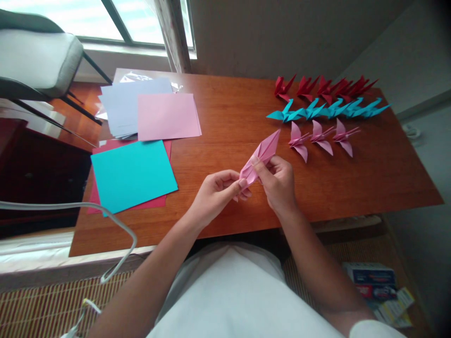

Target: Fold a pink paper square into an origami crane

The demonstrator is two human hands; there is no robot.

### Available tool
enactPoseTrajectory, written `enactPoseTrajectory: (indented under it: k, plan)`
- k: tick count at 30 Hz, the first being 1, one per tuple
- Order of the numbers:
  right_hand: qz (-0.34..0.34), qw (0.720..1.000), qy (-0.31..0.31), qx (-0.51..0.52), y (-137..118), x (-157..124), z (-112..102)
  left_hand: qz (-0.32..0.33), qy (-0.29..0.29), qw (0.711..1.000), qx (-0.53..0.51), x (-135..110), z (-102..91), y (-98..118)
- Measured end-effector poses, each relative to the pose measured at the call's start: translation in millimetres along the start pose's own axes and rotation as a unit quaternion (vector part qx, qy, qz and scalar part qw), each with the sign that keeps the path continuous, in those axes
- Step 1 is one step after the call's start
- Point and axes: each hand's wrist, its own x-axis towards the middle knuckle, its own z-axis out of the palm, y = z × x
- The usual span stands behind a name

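Note:
A pink sheet folded into a long, narrow diamond, a half-folded origami piece (267, 146), is held between both hands above the table's front part. My left hand (221, 190) pinches its lower tip between thumb and fingers. My right hand (280, 180) grips its middle, thumb on top and fingers beneath. The piece tilts up to the right. Just beyond my right hand stand three pink paper cranes (319, 137) in a row. Behind them are several blue paper cranes (331, 110), then several red paper cranes (324, 88).
On the wooden table (225, 112), pink paper (169, 115) overlaps pale lilac sheets (121, 103) at the back left. Blue paper (134, 176) lies on red sheets (160, 202) nearer me. A white cable (120, 223) crosses at the lower left. A chair (38, 56) stands by the window.

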Motion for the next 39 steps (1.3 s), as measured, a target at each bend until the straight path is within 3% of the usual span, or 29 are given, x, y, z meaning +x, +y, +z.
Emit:
enactPoseTrajectory:
  k: [4,8,11,15,18,23,28,33,39]
  plan:
    - [0.015,0.997,-0.062,0.037,-1,1,-5,-0.012,0.011,0.998,-0.063,1,-4.5,-1]
    - [0.049,0.974,-0.156,0.155,0,2,-8,-0.074,-0.039,0.983,-0.165,1,-10.9,-1]
    - [0.054,0.961,-0.189,0.196,0,2,-9,-0.107,-0.078,0.971,-0.198,0,-14.1,2]
    - [0.041,0.962,-0.188,0.195,0,2,-10,-0.123,-0.097,0.964,-0.217,-1,-14.8,4]
    - [0.04,0.975,-0.142,0.169,4,3,-8,-0.114,-0.097,0.969,-0.199,-1,-12.6,1]
    - [0.05,0.988,-0.047,0.138,9,4,-5,-0.024,-0.023,0.995,-0.096,0,-7.1,-8]
    - [0.027,0.99,-0.077,0.115,4,1,-5,0.061,0.055,0.997,-0.016,1,-3.6,-8]
    - [0.03,0.99,-0.128,0.051,-2,-2,-7,0.074,0.053,0.996,0.018,2,-1.5,-6]
    - [0.03,0.988,-0.148,0.039,-1,-2,-9,0.045,0.029,0.999,-0.004,2,-2.5,-7]
